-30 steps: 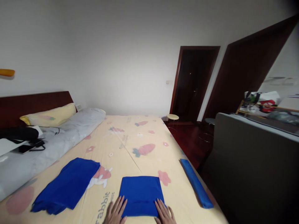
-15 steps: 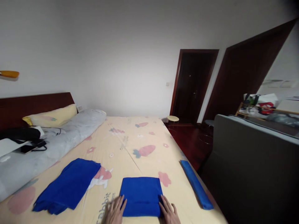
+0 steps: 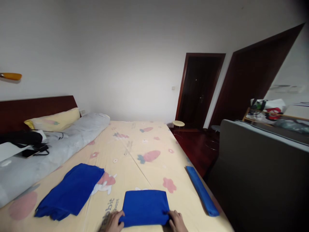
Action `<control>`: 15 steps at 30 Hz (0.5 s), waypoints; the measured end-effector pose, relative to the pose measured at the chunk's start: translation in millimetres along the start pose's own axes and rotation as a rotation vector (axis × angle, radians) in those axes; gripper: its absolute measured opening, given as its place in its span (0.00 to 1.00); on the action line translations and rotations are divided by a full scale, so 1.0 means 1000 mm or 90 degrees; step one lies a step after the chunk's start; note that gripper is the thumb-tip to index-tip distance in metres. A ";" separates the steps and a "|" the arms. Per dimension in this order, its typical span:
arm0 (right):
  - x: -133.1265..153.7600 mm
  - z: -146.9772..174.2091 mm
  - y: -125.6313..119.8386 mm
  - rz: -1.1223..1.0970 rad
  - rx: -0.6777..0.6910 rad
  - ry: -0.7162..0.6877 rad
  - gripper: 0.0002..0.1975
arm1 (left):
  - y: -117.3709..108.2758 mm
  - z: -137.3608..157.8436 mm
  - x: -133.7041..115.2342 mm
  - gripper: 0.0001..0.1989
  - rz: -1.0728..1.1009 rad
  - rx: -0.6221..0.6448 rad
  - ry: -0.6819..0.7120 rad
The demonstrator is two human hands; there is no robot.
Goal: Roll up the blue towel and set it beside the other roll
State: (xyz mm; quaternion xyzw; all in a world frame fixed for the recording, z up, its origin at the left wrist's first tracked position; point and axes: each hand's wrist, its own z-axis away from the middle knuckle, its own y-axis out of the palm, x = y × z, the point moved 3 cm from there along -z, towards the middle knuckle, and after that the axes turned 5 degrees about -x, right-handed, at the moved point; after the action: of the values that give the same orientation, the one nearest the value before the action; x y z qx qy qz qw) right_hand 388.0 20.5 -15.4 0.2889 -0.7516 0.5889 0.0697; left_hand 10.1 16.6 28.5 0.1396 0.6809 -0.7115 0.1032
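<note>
A folded blue cloth (image 3: 145, 207) lies on the cream bed sheet (image 3: 135, 151) near the bed's front edge. My left hand (image 3: 112, 222) grips its near left corner and my right hand (image 3: 177, 221) grips its near right corner; both hands are partly cut off by the frame's lower edge. To the left lies a looser stack of blue cloths (image 3: 71, 190). A rolled blue cloth (image 3: 201, 190) lies along the bed's right edge.
A grey duvet (image 3: 48, 154), a yellow pillow (image 3: 53, 120) and a phone with cables (image 3: 31, 151) lie at the headboard side. A grey sofa back (image 3: 260, 167) stands right of the bed. A small round stool (image 3: 178, 123) and dark doorways (image 3: 199, 90) are beyond.
The folded cloth has been pulled toward me and looks shorter. My hands have shifted from lying flat beside it to gripping its near corners.
</note>
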 end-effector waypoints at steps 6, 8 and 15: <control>-0.005 -0.009 0.024 0.170 -0.159 0.104 0.17 | -0.001 -0.019 -0.008 0.17 0.013 -0.025 -0.119; -0.009 -0.006 0.037 0.235 -0.224 0.123 0.20 | 0.007 -0.018 -0.007 0.23 -0.037 -0.062 -0.120; 0.029 -0.001 0.099 0.235 -0.195 -0.111 0.29 | 0.070 -0.010 -0.040 0.36 -0.142 -0.121 0.195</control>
State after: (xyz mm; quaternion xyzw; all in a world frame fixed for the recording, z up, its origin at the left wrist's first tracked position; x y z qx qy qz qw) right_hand 313.3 25.4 -85.8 0.1826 -0.8754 0.4434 -0.0613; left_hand 72.1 21.4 -24.1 0.1597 0.7639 -0.6215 -0.0682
